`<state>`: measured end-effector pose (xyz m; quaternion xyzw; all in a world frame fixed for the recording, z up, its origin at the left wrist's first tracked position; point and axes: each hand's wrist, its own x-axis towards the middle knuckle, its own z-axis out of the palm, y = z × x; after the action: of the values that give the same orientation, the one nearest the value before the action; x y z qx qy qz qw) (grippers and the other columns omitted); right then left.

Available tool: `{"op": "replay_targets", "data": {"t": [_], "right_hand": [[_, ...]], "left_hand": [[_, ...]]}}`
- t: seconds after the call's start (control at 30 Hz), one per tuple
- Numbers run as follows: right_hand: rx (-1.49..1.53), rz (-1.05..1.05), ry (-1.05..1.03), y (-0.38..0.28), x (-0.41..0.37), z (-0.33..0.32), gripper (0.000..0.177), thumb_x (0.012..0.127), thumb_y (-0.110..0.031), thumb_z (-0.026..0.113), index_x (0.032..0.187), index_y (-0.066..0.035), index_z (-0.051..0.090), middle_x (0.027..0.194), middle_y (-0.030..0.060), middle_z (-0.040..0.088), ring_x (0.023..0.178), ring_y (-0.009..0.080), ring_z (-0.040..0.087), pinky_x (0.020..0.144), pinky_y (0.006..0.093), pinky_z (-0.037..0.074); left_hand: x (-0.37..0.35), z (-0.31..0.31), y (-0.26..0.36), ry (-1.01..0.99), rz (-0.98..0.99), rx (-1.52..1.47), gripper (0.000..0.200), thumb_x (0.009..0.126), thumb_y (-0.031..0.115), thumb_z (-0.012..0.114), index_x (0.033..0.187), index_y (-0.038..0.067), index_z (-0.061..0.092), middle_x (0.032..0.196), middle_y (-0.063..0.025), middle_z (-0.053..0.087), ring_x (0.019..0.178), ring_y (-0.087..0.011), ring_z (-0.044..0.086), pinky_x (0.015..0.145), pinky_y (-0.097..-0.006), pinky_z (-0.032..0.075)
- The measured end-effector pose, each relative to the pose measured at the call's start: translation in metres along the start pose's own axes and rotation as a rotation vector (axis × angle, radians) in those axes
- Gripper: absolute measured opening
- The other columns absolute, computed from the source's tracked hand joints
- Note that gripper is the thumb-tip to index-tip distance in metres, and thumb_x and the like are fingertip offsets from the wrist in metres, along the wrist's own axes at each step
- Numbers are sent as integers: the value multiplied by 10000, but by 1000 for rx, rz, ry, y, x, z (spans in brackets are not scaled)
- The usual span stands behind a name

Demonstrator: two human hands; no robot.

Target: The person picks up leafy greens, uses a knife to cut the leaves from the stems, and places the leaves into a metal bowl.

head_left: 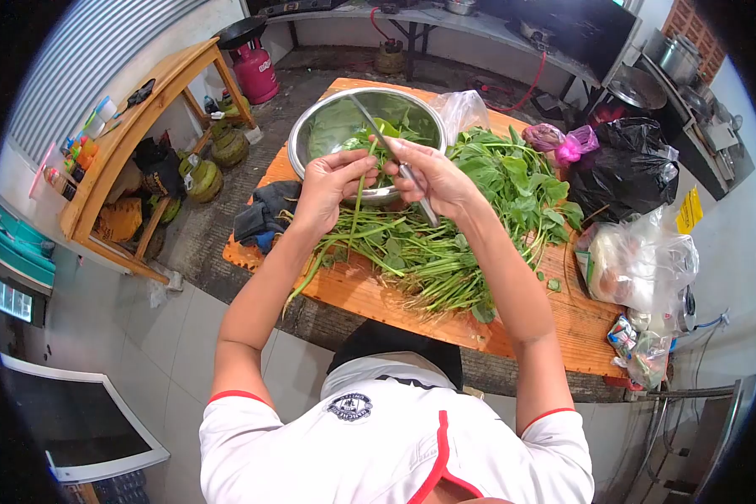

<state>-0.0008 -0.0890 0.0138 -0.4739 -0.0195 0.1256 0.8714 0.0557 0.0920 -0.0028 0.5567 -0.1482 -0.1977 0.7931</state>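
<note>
A long green stem (359,202) hangs down from my left hand (338,183), whose fingers pinch it in front of the metal bowl. My right hand (433,176) is wrapped round a knife (366,115); its blade points up and to the left over the bowl, its handle end sticks out below the palm. Cut green leaves lie inside the steel bowl (315,126). A large heap of leafy greens (512,172) with long stems spreads beside and below the bowl, under both hands.
The wooden table (575,323) also bears a dark cloth (265,214) at left, a black plastic bag (626,168), a pink bag (575,144) and clear bags (643,260) at right. Beyond stand a wooden shelf (134,126) and a pink gas cylinder (254,74).
</note>
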Motion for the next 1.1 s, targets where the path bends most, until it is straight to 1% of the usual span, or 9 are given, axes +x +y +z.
{"op": "replay_targets", "data": {"t": [0.1,0.23,0.33,0.43,0.53,0.8,0.93,1.03,1.1], "right_hand": [[-30,-19,3,5,-2,5,318,927,-269,599,1197,-103,575,783,-26,564,554,23,480,414,150,357],[-40,-34,23,7,0,6,311,919,-272,611,1168,-87,588,767,-30,560,546,20,485,404,157,357],[-63,-35,65,7,2,8,266,931,-244,594,1145,-87,597,747,-28,572,517,25,492,399,154,348],[-41,-29,69,7,4,7,261,920,-266,611,1089,-67,596,744,-28,560,536,21,487,406,150,367],[39,-21,52,8,6,4,234,922,-258,608,1050,-62,594,753,-24,564,541,22,491,407,148,368],[91,4,-45,5,9,-8,328,958,-272,540,1209,-62,560,788,-16,562,578,13,476,412,140,347],[96,0,8,2,8,-7,347,956,-280,541,1225,-60,551,785,-16,557,576,12,463,407,139,335],[89,-44,52,-1,11,-12,359,954,-288,543,1228,-57,546,783,-17,554,580,14,465,408,138,338],[72,-39,132,-2,13,-13,427,934,-325,573,1269,-69,506,758,0,556,552,26,459,406,147,346]], "left_hand": [[2,2,0,-7,24,-24,184,843,54,664,995,-47,644,912,-105,681,791,-145,666,745,-251,555],[1,4,-1,-21,39,-40,138,851,48,647,960,-36,656,914,-100,681,805,-148,671,769,-258,558],[1,3,-2,-9,38,-16,116,846,63,662,932,-14,666,899,-86,683,789,-138,668,750,-258,555],[2,2,-2,-25,21,33,121,837,90,687,920,4,670,873,-70,685,768,-119,657,713,-251,547],[4,-1,-4,-30,24,51,134,826,116,709,912,21,670,851,-61,684,747,-102,645,676,-242,536],[0,0,-4,7,17,37,174,809,135,734,914,18,660,831,-58,673,732,-105,638,657,-246,539],[1,-1,-4,5,8,25,195,803,130,738,927,7,651,834,-65,668,731,-111,639,654,-249,542],[0,0,-4,4,2,35,150,830,105,703,925,8,641,817,-47,656,718,-113,645,648,-236,556],[-4,3,-3,20,0,25,157,830,109,703,933,7,641,816,-49,657,729,-116,647,651,-244,562]]}}
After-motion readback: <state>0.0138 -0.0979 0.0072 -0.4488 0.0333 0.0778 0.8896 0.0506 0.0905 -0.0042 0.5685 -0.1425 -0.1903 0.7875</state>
